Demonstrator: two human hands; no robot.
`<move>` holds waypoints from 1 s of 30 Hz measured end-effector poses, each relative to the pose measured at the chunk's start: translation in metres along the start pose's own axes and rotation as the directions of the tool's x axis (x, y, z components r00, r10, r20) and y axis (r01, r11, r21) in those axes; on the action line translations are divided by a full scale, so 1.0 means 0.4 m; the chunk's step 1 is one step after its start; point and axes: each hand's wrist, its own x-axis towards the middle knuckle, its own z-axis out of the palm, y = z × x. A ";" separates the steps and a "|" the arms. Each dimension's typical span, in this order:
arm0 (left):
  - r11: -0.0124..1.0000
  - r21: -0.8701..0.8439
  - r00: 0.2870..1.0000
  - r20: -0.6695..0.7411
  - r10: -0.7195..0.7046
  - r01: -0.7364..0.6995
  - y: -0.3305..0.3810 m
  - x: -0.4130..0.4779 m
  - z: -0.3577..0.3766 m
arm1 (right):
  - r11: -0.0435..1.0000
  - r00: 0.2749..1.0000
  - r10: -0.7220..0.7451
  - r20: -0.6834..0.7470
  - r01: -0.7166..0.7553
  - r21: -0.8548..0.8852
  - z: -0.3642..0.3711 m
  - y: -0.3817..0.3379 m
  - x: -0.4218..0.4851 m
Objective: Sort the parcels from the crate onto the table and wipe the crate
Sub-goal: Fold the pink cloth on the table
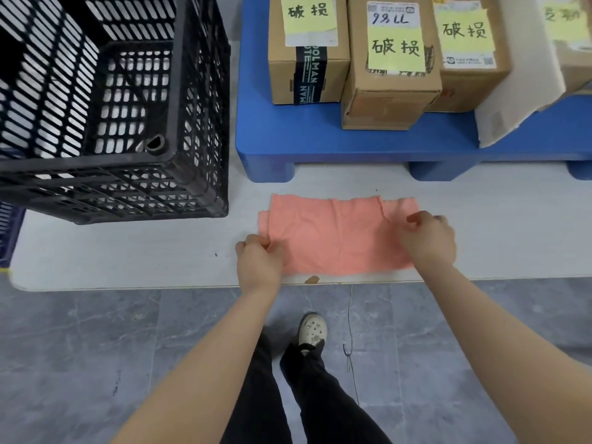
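- Lying flat near the front edge of the white table (128,251), a pink cloth (333,235) is seen, folded in layers.
- Its left edge is pinched by the fingers of the left hand (259,261); its right part is pinched by the curled fingers of the right hand (429,241).
- The black crate (112,123) is placed at the left, empty of parcels.
- Behind the cloth, cardboard parcels (387,68) with yellow notes are set on a blue platform (304,136).

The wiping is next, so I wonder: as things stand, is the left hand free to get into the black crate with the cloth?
Probably yes. The crate stands open-topped and looks empty just beside the left hand, nothing between them. But both that and the right hand are pinching the pink cloth flat on the table.
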 end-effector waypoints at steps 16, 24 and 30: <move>0.968 -0.206 0.986 0.108 -0.124 0.144 -0.084 -0.051 -0.052 | 0.978 0.974 -0.188 0.129 0.174 0.114 0.017 0.102 -0.053; 0.999 0.038 1.000 0.008 0.011 -0.011 -0.082 -0.020 -0.045 | 0.989 0.988 -0.113 0.101 0.103 0.102 0.022 0.088 -0.051; 0.615 0.623 0.825 0.090 0.558 -0.484 -0.046 -0.033 -0.032 | 0.999 1.000 0.003 0.023 -0.004 0.051 0.029 0.065 -0.076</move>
